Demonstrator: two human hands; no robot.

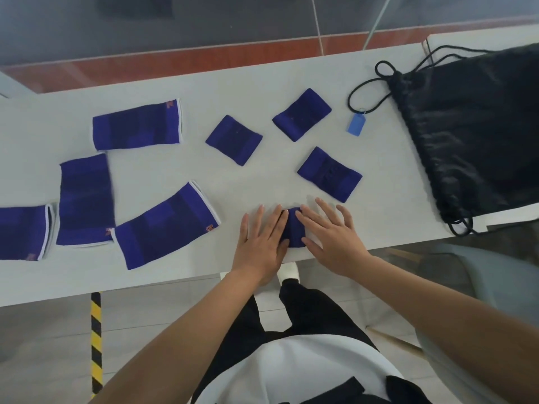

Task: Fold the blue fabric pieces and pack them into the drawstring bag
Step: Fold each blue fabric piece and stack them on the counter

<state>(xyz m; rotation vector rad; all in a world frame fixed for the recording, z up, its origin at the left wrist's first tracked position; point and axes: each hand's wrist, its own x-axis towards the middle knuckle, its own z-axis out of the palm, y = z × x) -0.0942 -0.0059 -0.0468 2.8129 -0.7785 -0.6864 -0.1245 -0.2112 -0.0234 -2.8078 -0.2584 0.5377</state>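
Observation:
Both hands lie flat near the table's front edge, pressing on a small folded blue fabric piece. My left hand covers its left side and my right hand covers its right side, fingers spread. Three folded blue pieces lie beyond: one, another and a third. Several unfolded blue pieces with white trim lie to the left, among them one, one and one. The black drawstring bag lies flat at the right, its mouth cinched.
A white table carries everything; its front edge runs just under my wrists. A small blue tag hangs on the bag's cord. Another white table abuts at the far right. A yellow-black striped strip marks the floor below.

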